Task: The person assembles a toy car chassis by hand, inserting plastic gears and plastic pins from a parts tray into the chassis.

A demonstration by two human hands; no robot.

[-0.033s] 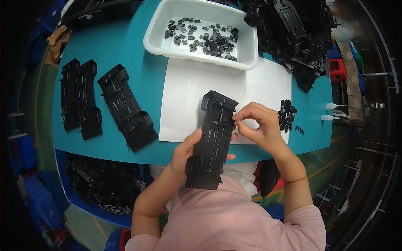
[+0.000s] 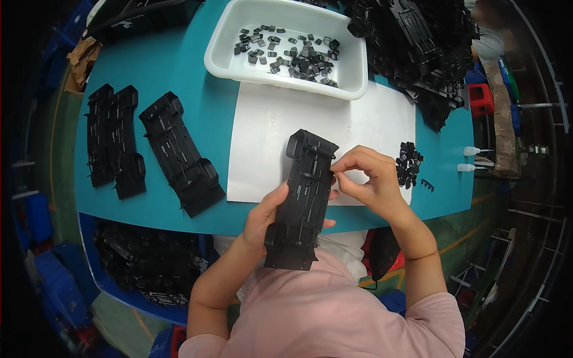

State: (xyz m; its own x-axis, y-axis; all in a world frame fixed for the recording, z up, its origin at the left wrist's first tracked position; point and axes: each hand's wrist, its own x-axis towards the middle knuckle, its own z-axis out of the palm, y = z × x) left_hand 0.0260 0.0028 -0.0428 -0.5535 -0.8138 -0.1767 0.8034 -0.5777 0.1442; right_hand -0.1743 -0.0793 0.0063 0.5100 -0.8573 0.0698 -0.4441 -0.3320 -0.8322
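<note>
My left hand (image 2: 266, 213) is wrapped around a long black plastic toy-car chassis (image 2: 305, 194), held tilted above the front edge of the table. Its fingertips show past the chassis's right side. My right hand (image 2: 371, 179) is closed in a pinch against the upper right edge of the chassis; whatever lies between thumb and forefinger is too small to make out. Right of that hand, a small pile of black plastic pieces (image 2: 409, 165) lies partly on a white sheet (image 2: 262, 137). Close by rests a short toothed black strip (image 2: 427, 185).
Beyond the sheet stands a white tub (image 2: 212, 59) of small dark clips. More chassis (image 2: 182, 154) lie on the left of the teal table (image 2: 203, 77). A heap of black parts (image 2: 418, 48) fills the back right. Below the left edge sits a blue crate (image 2: 89, 250) of black parts.
</note>
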